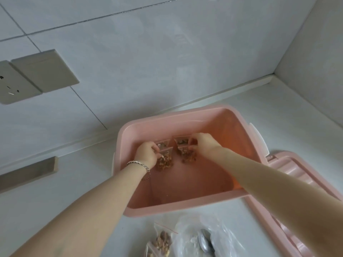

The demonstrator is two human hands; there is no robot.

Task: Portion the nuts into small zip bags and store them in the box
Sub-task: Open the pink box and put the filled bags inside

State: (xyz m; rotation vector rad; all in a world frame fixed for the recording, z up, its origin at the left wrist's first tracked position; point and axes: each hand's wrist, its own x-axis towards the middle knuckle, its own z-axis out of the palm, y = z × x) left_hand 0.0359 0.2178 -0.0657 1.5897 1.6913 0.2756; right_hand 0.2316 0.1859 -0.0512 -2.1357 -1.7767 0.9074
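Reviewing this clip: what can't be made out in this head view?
- Bag count in the pink box: left hand and right hand cover the nut bags.
- Whether their zips are sealed: too small.
- Filled bags on the counter, spoon: cut off by the bottom edge.
- Lid: partly behind the right arm.

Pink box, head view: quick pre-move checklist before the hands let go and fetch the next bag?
1. Pink box open, lid off to its right: ok.
2. Left hand on a nut bag inside the box: ok.
3. Right hand on a second nut bag inside: ok.
4. Both bags resting on the box floor: cannot tell.
5. Bag zips closed: cannot tell, too small.
6. Another filled bag waiting on the counter in front of the box: ok.
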